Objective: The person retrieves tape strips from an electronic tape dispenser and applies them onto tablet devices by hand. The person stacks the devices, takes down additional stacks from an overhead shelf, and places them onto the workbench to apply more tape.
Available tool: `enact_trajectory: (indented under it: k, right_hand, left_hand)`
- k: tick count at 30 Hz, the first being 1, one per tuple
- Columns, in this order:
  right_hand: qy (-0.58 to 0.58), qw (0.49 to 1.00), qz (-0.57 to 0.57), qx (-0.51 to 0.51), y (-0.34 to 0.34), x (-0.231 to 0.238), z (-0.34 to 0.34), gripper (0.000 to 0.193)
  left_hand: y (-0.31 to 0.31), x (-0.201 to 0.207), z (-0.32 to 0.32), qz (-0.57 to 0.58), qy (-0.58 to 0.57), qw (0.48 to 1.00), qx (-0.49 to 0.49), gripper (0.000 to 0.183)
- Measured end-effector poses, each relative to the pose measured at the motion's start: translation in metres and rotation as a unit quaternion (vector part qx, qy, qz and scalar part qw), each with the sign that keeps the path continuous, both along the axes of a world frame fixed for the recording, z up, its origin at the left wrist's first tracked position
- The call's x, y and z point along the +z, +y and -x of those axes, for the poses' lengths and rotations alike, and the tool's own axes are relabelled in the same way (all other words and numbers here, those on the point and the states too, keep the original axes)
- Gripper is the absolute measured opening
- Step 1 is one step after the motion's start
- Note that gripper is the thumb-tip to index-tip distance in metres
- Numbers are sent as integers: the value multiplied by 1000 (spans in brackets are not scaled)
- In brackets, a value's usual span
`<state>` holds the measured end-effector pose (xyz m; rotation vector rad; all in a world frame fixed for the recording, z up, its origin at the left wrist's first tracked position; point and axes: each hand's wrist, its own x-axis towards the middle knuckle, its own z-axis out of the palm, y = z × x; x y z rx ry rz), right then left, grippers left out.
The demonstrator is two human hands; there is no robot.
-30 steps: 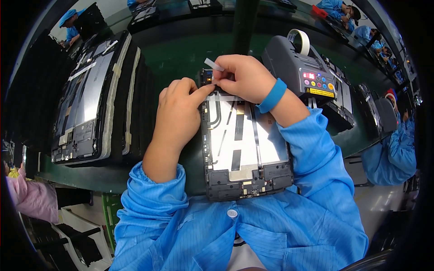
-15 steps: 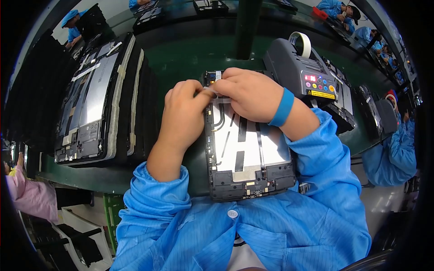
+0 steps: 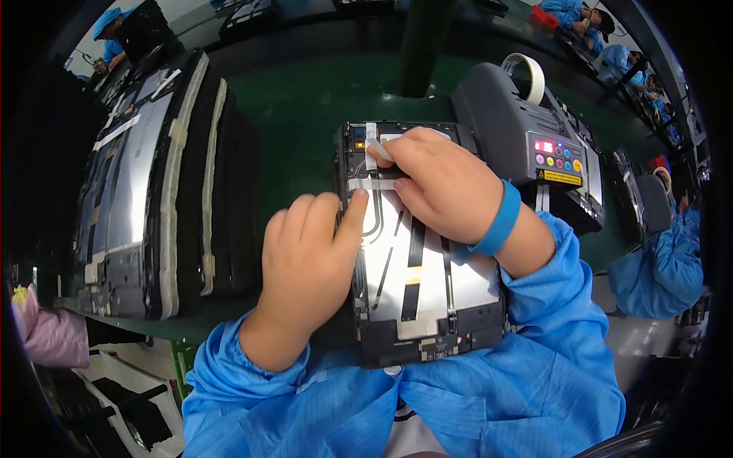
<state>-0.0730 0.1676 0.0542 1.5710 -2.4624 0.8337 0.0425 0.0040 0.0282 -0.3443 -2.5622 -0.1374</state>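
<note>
In front of me lies an opened tablet-like device (image 3: 473, 278), with a silver plate, black frame and dark cables showing. My right hand (image 3: 447, 179), with a blue wristband (image 3: 500, 221), is over its upper part and pinches a short strip of whitish tape (image 3: 380, 149) between thumb and index finger. Another pale tape strip (image 3: 374, 184) runs crosswise over the device's upper left. My left hand (image 3: 309, 248) rests its extended index fingertip at that strip's lower edge, the other fingers loosely bent and holding nothing.
To the right stands a grey tape dispenser (image 3: 496, 114) with a white tape roll (image 3: 527, 72) and lit buttons. Similar devices (image 3: 130, 198) stand stacked at the left, with foam-edged black layers. A green post (image 3: 420, 53) rises at the back. Other people in blue work farther off.
My hands have moved apart. The left one has dropped down and left, its index finger now on the crosswise strip. The right hand has shifted slightly right and down, holding a tape strip.
</note>
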Motion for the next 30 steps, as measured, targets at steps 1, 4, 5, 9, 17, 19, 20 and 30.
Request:
enact_trajectory:
  k: [1,4,5,9,17,19,20,30]
  right_hand:
    - [-4,1000,-3,0,-1,0,-1,32]
    - [-15,1000,4,-14,0,0,-5,34]
    - [-2,1000,8,-17,0,1,-7,32]
    - [21,999,33,22,-4,1,-4,32]
    - [-5,1000,8,-16,0,-1,-4,42]
    - [-15,999,40,-31,3,3,-2,33]
    - [69,983,172,-5,4,0,3,25]
    - [-289,895,298,-162,107,-44,-87,52]
  left_hand:
    - [-3,-3,-1,-10,8,1000,-5,39]
    - [-7,-5,3,-32,4,999,-14,42]
    - [-6,-2,2,-42,-10,999,-9,43]
    - [-8,-7,6,-61,-21,998,6,45]
    - [-3,-8,20,-89,-81,992,49,44]
    - [1,0,25,-103,-101,988,61,37]
    - [2,2,29,-100,-96,989,55,37]
    - [-23,-38,-3,-903,-156,341,-213,51]
